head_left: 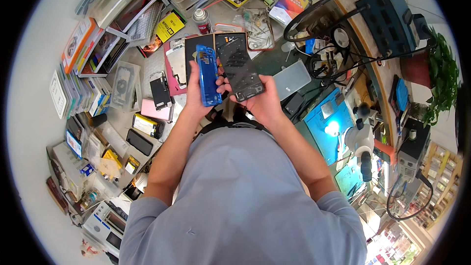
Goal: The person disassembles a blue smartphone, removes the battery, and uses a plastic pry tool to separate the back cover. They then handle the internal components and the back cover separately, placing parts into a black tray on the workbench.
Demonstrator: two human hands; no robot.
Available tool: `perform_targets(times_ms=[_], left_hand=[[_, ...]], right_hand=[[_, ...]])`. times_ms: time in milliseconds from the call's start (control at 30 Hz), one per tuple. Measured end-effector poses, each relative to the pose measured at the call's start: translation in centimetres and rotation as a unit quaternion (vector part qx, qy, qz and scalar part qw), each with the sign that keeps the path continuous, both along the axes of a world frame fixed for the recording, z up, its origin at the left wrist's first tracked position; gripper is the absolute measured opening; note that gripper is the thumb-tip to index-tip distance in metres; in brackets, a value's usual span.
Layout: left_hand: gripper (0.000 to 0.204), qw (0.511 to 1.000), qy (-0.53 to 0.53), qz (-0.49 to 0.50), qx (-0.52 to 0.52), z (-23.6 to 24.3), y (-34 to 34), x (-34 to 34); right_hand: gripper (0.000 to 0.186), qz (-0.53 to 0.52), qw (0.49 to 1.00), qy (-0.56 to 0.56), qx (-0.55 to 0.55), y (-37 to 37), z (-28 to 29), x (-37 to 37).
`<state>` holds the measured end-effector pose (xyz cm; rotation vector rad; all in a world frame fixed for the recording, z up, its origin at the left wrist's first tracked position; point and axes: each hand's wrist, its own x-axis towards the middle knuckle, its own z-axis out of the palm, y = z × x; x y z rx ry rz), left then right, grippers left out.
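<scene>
The left hand (195, 99) grips a blue phone frame (208, 75); the right hand (262, 99) grips a dark phone screen (239, 66). Both parts are above the counter (147, 68), still separate, not yet joined.

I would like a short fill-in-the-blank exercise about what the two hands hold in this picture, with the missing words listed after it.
1. The left hand holds a translucent phone frame of ____ colour.
2. The dark phone screen panel is held by the ____ hand.
3. The pink phone lies on the bench to the person's ____ side.
4. The potted plant at the bench's far right has ____ leaves.

Missing words: blue; right; left; green
</scene>
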<state>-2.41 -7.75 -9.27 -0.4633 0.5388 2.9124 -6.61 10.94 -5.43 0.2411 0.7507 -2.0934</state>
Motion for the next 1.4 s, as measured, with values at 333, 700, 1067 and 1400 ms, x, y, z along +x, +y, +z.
perform_targets(times_ms=[333, 700, 1067, 1400], left_hand=[[0.081, 0.998, 0.017, -0.016, 0.056, 1.0, -0.8, 1.0], [0.079, 1.000, -0.012, 0.000, 0.002, 1.2, -0.6, 1.0], [0.058, 0.988, -0.082, 0.032, -0.128, -1.5, -2.3, 3.9], [0.041, 0.980, -0.139, -0.004, -0.141, -0.3, 2.1, 4.4]], right_hand=[[0.063, -0.032, 0.999, 0.001, 0.028, 1.7, -0.2, -0.5], [0.062, -0.061, 0.998, -0.008, 0.034, 3.6, -1.5, -0.5], [0.060, -0.095, 0.988, -0.007, 0.118, 5.9, -2.5, 0.0], [0.083, 0.038, 0.720, 0.520, 0.459, 1.7, -3.7, 3.7]])
